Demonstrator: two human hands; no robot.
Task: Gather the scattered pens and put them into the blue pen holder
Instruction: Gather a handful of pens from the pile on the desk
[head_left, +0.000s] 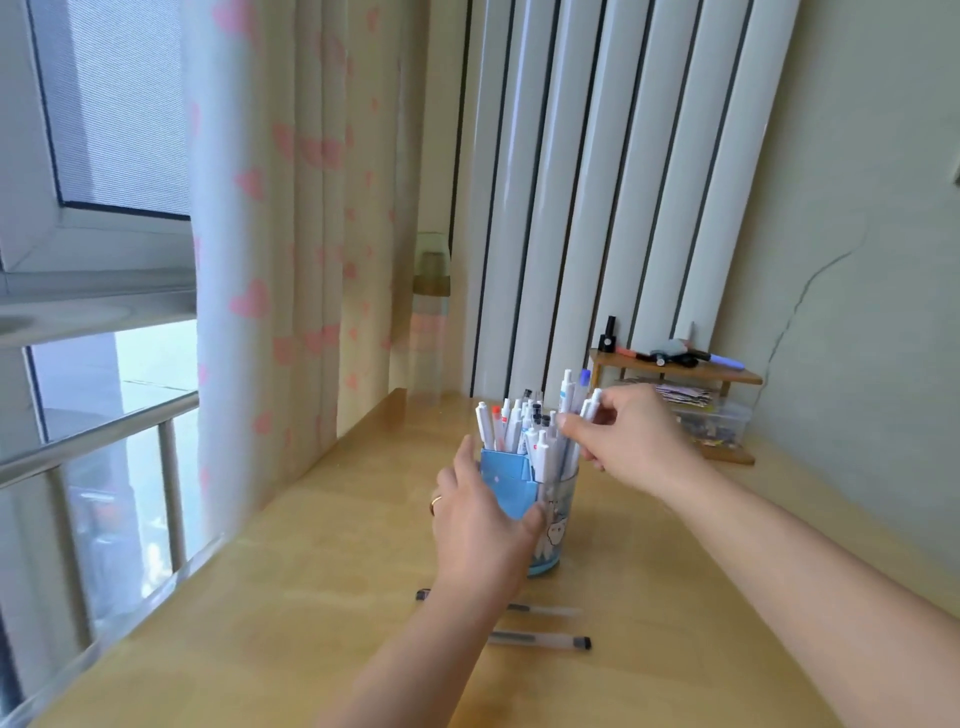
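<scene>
The blue pen holder stands upright on the wooden desk, packed with several white pens. My left hand wraps around the holder's left side, thumb across its front. My right hand pinches a few white pens at the holder's right rim, their tips inside it. Two clear pens with dark caps lie on the desk near me: one partly hidden under my left forearm, the other just in front of it.
A small wooden shelf with a dark bottle, markers and a clear box stands at the back right against the wall. A white radiator rises behind the desk. A heart-patterned curtain and a window are on the left.
</scene>
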